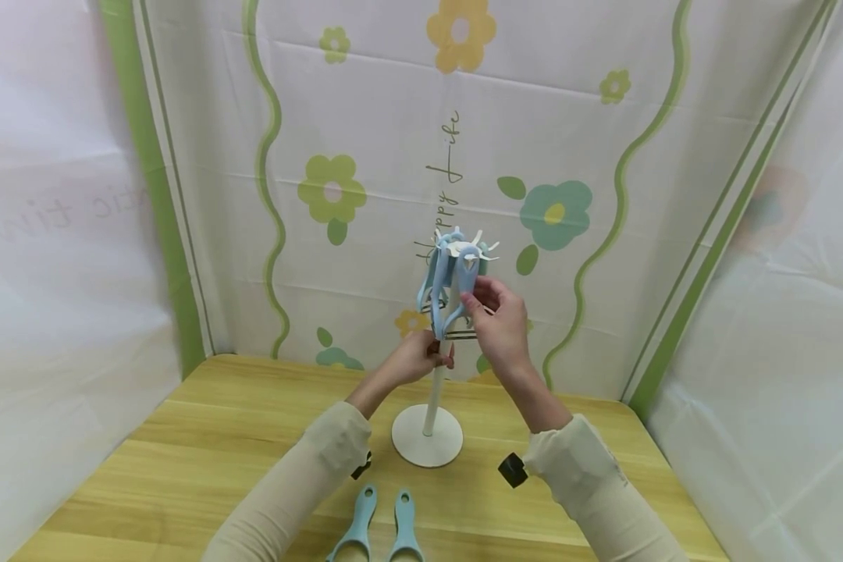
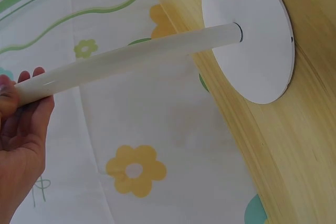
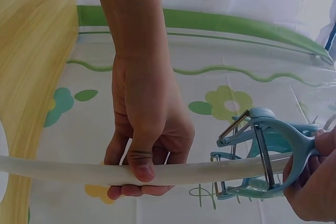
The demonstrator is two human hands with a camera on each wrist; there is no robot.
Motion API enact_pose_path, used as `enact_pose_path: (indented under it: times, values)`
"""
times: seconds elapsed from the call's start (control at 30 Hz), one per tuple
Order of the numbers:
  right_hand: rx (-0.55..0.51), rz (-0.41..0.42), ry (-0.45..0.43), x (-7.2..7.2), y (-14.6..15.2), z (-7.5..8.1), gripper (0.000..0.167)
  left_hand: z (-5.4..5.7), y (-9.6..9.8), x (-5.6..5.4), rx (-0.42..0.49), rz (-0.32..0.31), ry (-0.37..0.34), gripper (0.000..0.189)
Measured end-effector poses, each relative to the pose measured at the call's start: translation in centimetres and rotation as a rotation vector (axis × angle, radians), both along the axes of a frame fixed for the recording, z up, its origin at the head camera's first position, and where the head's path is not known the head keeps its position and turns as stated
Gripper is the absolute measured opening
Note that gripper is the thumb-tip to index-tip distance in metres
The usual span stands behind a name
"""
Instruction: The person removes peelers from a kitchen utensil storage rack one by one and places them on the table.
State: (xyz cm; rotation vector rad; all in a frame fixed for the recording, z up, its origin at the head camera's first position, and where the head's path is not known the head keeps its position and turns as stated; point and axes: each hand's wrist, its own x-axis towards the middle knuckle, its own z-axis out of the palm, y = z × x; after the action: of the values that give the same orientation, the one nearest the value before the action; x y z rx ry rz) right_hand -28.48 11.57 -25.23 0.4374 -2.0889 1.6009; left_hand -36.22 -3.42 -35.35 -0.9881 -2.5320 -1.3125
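Note:
A white stand has a slim pole [image 1: 433, 402], a round base [image 1: 407, 449] and a ring of hooks [image 1: 489, 248] on top. My left hand [image 1: 414, 357] grips the pole below the hooks; the left wrist view shows this hand [image 2: 23, 145] with its fingers round the pole [image 2: 131, 59]. Several blue Y-shaped peelers [image 1: 437, 289] hang from the hooks, blades down. My right hand [image 1: 502, 324] pinches the nearest peeler [image 1: 467, 273], whose handle end is at a hook. In the right wrist view, the right hand [image 3: 317, 192] is partly cut off beside that peeler's arm [image 3: 296, 145].
Two light blue peelers [image 1: 360, 519] [image 1: 405, 521] lie on the wooden table [image 1: 183, 453] near its front, heads cut off by the frame. A flowered curtain [image 1: 393, 117] hangs behind the stand, with white sheets [image 1: 56, 234] at both sides.

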Motion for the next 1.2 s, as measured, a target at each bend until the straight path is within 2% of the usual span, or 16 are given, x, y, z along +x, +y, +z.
enact_pose_path:
  times: [0.3, 0.8, 1.2]
  values:
    - [0.001, -0.001, 0.017, 0.4, 0.2, 0.4, 0.032, 0.1, 0.1, 0.2, 0.020, -0.001, -0.023, 0.004]
    - [-0.014, 0.006, 0.025, 0.8, 0.2, 0.9, 0.031, 0.1, 0.0, 0.0, -0.002, -0.005, 0.004, 0.005]
    - [-0.006, 0.025, 0.024, 1.2, 0.6, 0.3, 0.029, 0.2, 0.0, -0.1, -0.027, 0.006, 0.008, 0.004]
